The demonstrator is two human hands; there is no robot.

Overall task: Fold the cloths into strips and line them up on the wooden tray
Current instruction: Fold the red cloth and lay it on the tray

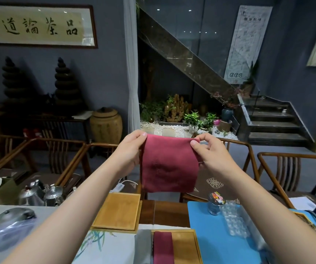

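I hold a dark red cloth (169, 164) up in the air, hanging flat in front of me above the table. My left hand (131, 147) pinches its top left corner and my right hand (208, 151) pinches its top right corner. Low in the view lies a wooden tray (185, 246). On it a folded dark red strip (163, 247) lies lengthwise, with a folded grey strip (143, 246) next to it on the left.
A second wooden tray (118, 212) lies empty behind the first. A blue mat (216, 242) on the right carries a small jar (215, 203) and a clear plastic blister tray (235, 220). Metal teapots (42, 193) stand at the left. Wooden chairs (286, 168) ring the table's far side.
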